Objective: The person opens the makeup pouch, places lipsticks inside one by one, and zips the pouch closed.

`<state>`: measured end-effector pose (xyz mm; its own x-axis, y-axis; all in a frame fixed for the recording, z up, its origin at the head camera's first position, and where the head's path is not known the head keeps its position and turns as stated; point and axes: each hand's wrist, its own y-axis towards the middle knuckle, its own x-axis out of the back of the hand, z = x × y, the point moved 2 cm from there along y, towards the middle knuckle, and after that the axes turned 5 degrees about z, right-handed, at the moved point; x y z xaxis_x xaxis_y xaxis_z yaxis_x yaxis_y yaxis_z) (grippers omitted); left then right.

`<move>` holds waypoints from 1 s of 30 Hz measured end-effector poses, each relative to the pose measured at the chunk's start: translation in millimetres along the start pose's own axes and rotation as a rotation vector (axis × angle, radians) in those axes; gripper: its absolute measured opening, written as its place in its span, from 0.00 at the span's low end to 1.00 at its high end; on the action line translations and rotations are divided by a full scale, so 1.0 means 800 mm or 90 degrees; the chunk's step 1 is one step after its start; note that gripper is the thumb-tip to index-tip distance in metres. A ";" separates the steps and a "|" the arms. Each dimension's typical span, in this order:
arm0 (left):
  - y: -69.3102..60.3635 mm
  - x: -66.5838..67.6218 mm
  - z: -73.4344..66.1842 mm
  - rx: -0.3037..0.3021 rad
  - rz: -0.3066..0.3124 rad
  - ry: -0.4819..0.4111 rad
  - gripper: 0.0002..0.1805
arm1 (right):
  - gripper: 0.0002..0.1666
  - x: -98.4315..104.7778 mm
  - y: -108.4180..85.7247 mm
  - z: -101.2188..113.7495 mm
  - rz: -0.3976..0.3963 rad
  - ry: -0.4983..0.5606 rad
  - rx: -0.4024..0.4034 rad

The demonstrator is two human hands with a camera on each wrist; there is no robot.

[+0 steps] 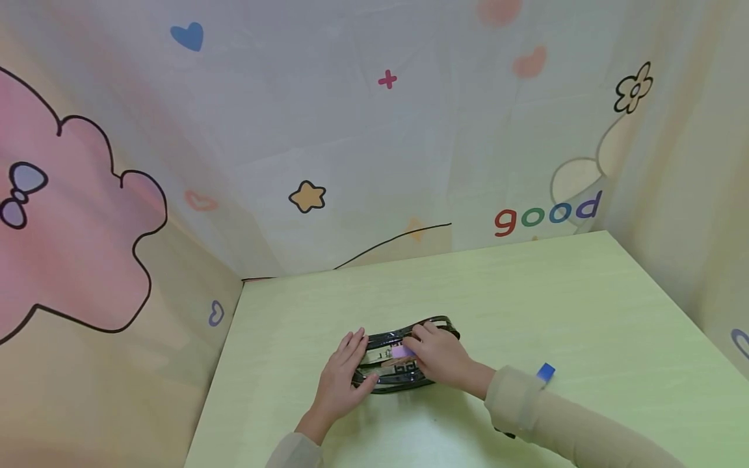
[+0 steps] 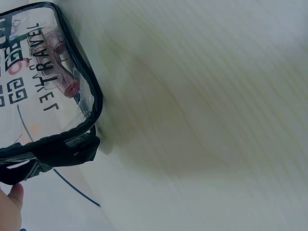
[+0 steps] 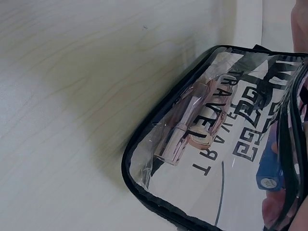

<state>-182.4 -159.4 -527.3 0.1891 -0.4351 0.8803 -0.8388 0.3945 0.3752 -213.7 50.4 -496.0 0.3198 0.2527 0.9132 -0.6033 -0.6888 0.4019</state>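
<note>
A clear pouch [image 1: 374, 355] with black edging and "TRAVEL" print stands in the middle of the table, its opening upward. My left hand [image 1: 342, 377] rests on its left end, fingers extended along the far rim and thumb on the near rim. My right hand [image 1: 441, 356] reaches into the opening at the right end. Through the plastic, in the right wrist view, its fingers pinch a small blue tube [image 3: 269, 168] with a round white label on its end. Pinkish transparent cosmetic tubes [image 3: 180, 132] lie inside the pouch, also seen in the left wrist view.
A small blue block [image 1: 546, 372] lies on the pale green table [image 1: 497, 286], beside my right sleeve. Printed curtains [image 1: 374, 149] hang behind the table and at both sides.
</note>
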 end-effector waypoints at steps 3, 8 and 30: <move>0.000 -0.001 0.000 0.000 -0.003 -0.003 0.36 | 0.13 -0.002 -0.001 0.001 -0.026 0.000 0.009; 0.001 -0.002 0.000 -0.002 -0.008 0.010 0.38 | 0.11 0.000 0.000 0.002 -0.020 0.009 0.018; 0.001 -0.002 0.002 0.006 -0.011 -0.004 0.36 | 0.11 0.006 -0.010 -0.012 -0.104 0.058 0.091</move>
<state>-183.6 -159.7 -528.7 0.2004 -0.4466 0.8720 -0.8405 0.3790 0.3872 -214.3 63.6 -494.1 0.3330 0.4243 0.8420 -0.4380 -0.7212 0.5367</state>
